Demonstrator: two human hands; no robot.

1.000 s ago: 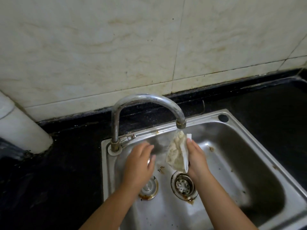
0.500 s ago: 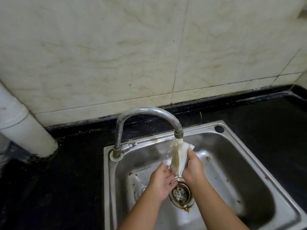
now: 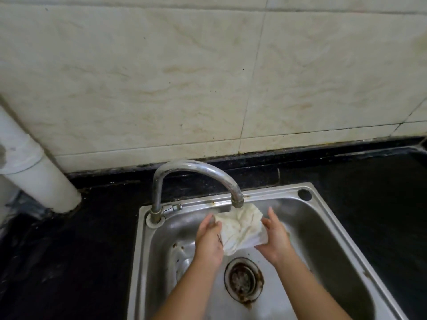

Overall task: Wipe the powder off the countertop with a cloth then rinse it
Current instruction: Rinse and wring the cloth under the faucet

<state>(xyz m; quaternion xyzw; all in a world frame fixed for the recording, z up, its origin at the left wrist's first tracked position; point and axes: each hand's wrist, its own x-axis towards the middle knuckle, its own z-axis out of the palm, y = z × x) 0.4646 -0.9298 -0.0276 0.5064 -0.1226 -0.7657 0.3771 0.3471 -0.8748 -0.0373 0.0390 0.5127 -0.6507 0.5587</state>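
under faucet [image 3: 196, 174], cloth [image 3: 240, 227] pinched btwn left hand [image 3: 209, 241] & right hand [image 3: 276, 241], mid-sink [image 3: 323, 204], clear of walls

Home kitchen, steel sink [image 3: 328, 229] (rusty drain), curved tap [image 3: 196, 168], black countertop [image 3: 374, 192], tiled wall [image 3: 161, 77]

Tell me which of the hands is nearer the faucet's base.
Left. The left hand grips the cloth's left edge, just right of and below the faucet base. The right hand holds the cloth's far side, clearly farther away.
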